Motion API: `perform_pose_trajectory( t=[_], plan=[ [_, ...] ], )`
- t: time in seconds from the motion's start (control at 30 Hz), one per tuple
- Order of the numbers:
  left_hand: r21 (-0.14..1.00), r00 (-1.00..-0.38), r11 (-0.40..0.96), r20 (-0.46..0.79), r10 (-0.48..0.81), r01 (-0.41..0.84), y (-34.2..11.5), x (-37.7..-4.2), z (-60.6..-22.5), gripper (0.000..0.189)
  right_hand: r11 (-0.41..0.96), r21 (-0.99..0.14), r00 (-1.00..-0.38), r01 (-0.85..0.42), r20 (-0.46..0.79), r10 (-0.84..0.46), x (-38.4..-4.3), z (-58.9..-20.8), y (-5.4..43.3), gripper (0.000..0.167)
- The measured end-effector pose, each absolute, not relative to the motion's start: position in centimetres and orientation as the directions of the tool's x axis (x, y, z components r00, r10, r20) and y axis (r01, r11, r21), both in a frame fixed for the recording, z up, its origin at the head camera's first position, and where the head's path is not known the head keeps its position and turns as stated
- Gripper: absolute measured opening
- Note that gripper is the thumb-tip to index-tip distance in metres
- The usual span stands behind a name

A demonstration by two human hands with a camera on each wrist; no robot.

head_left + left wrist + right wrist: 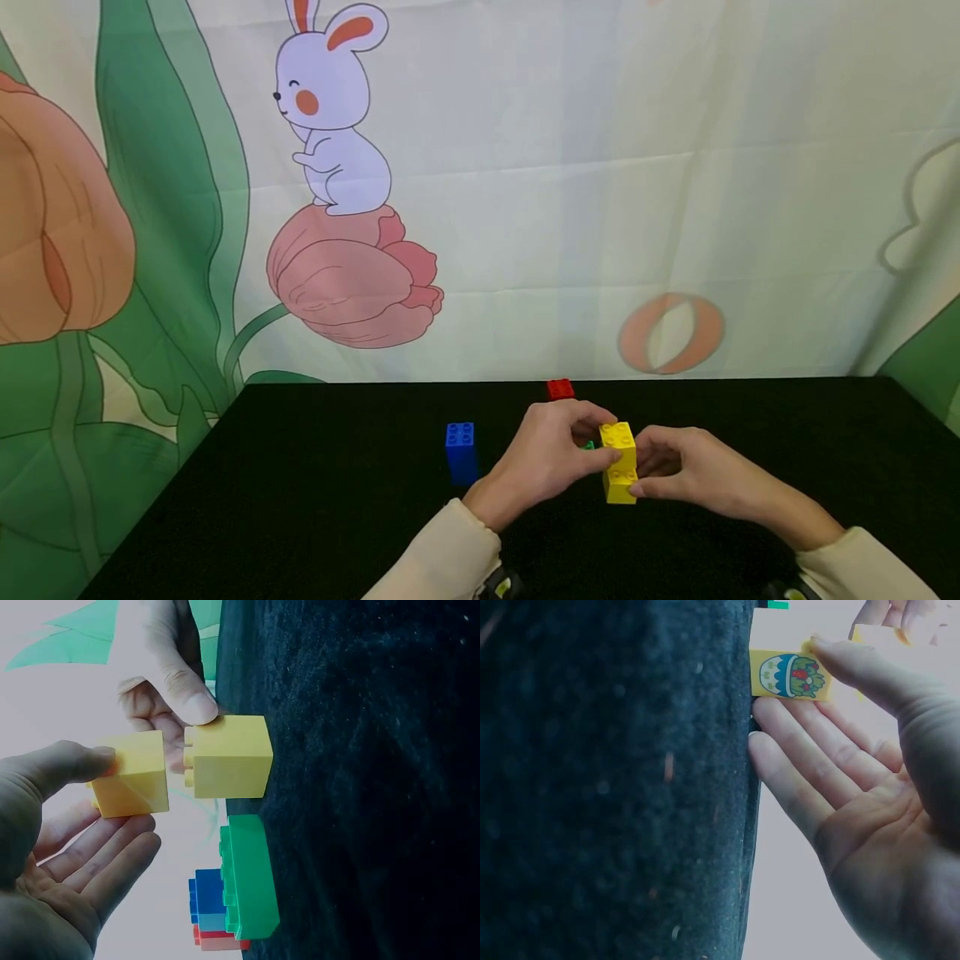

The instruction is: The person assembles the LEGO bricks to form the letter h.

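Note:
My left hand (540, 454) pinches a yellow toy building brick (621, 446) between thumb and fingers. It is held just above a second yellow brick (621, 489), which stands on the black table. In the left wrist view, a narrow gap separates the upper brick (135, 776) from the studs of the lower brick (232, 757). My right hand (712, 471) grips that lower brick at its side, thumb on the near face. A printed picture of a bowl of vegetables shows on the lower brick (791, 673) in the right wrist view.
A blue brick (462, 454) stands to the left of my hands. Behind my left hand are a red brick (560, 389) and a long green brick (251, 877), mostly hidden in the head view. A printed curtain (510, 250) hangs behind the table (315, 500).

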State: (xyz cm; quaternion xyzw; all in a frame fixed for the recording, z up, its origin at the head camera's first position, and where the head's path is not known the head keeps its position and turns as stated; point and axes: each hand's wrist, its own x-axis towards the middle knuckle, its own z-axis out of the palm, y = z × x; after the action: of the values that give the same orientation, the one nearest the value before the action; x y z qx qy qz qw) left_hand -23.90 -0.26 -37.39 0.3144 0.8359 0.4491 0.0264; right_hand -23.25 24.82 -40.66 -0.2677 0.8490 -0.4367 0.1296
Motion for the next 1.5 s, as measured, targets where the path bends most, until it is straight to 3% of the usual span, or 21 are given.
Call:
perform_pose_trajectory(
  t=[1.5],
  plan=[
    [0.744, -0.778, 0.414, 0.223, 0.587, 0.525, 0.2, -23.89, -38.13, 0.027, 0.459, -0.817, -0.815, -0.349, 0.022, -0.579, -23.22, -40.75, 24.86, 0.031]
  ],
)
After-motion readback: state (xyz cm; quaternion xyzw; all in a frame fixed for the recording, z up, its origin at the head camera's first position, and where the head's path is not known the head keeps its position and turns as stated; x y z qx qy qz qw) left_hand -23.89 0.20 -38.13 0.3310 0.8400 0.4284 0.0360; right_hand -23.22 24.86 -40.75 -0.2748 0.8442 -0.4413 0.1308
